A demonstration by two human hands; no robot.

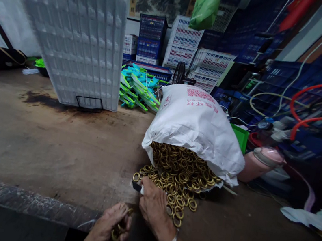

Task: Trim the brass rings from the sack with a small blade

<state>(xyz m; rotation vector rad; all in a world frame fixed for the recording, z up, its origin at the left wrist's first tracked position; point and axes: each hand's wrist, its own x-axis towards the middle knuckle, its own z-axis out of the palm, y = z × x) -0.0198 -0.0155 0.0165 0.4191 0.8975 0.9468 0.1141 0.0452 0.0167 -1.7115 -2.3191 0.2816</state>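
My left hand [107,227] is closed around several brass-coloured rings [116,234], near the table's front edge. To its right, my right hand [153,203] reaches to the left side of a loose pile of the same rings [180,189]. Its fingers are closed on a small black-and-white piece [136,186], whose kind I cannot make out. The pile spills from the mouth of a white woven sack [195,118] with red print, which lies on its side. More rings show inside the sack, and its depth is hidden.
A pale ribbed panel [90,43] stands upright in a black wire holder [89,103] on the wooden table [82,148]. Behind are green and blue plastic parts [138,86] and stacked crates [184,38]. A pink bottle [260,164] and red hoses [301,113] are at right.
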